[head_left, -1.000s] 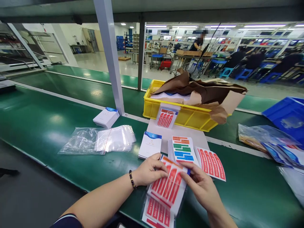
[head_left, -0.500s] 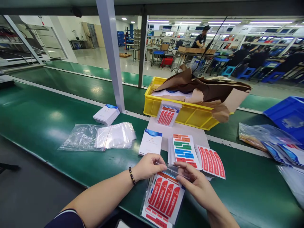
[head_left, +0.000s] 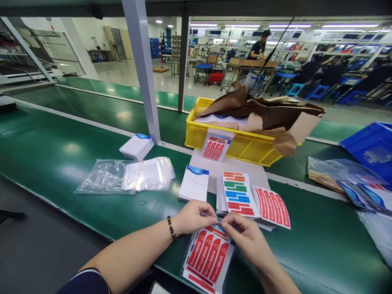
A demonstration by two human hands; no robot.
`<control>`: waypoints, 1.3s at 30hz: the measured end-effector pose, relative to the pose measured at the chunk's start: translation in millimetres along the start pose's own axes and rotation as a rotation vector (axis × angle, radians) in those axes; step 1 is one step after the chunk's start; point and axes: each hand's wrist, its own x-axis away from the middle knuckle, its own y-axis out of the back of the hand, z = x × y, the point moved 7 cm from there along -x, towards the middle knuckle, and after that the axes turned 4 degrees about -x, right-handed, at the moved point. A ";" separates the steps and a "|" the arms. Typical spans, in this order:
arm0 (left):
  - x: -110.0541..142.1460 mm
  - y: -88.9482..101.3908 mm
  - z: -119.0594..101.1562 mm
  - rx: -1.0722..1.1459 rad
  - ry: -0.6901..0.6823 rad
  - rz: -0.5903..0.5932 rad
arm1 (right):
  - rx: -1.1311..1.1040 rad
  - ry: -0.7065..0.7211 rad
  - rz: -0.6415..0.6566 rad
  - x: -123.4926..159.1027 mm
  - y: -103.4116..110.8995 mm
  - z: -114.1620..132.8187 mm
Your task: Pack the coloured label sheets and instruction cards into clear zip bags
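1. While the left hand [head_left: 195, 217] pinches one side of the mouth of a clear bag [head_left: 223, 267], the right hand [head_left: 245, 233] pinches the other, fingers closed; the bag, with red-printed sheets [head_left: 208, 253] inside, is on the near side of the yellow crate [head_left: 239, 147].
2. Between bag and crate sit a multicoloured sheet stack [head_left: 239, 194], fanned red labels [head_left: 273, 207] and white booklets [head_left: 194, 183].
3. Against the crate's near wall stands a filled packet [head_left: 216, 147].
4. Left of the crate lie clear sleeves [head_left: 150, 175]; right, a blue bin [head_left: 372, 151].
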 end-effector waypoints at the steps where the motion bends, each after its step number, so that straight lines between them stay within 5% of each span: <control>1: 0.0 -2.0 1.0 -0.004 -0.004 0.008 | 0.031 0.017 -0.002 0.0 -2.2 1.3; 8: 2.5 2.0 -15.0 -0.239 -0.134 0.015 | 0.285 0.310 -0.098 6.1 -6.2 21.0; 12: 9.3 27.9 -43.0 -0.497 -0.373 -0.239 | 0.455 0.601 -0.410 21.6 14.5 39.0; 15: 17.8 30.8 -51.0 -0.579 -0.503 -0.374 | 0.471 0.653 -0.573 28.7 28.0 39.9; 17: 23.1 11.7 -51.9 -0.650 -0.598 -0.297 | 0.461 0.673 -0.604 29.9 31.4 38.6; 20: 33.4 -40.0 -43.6 -0.824 -0.689 0.058 | 0.438 0.695 -0.613 30.0 32.9 37.2; 24: 44.2 -75.1 -14.9 -1.044 -0.482 0.354 | 0.401 0.698 -0.613 31.4 34.1 37.4; 28: 51.1 -72.1 2.7 -1.107 -0.344 0.452 | 0.379 0.710 -0.593 34.8 33.8 38.9; 39: 54.8 -71.3 5.3 -1.192 -0.374 0.423 | 0.380 0.745 -0.496 32.7 21.9 39.7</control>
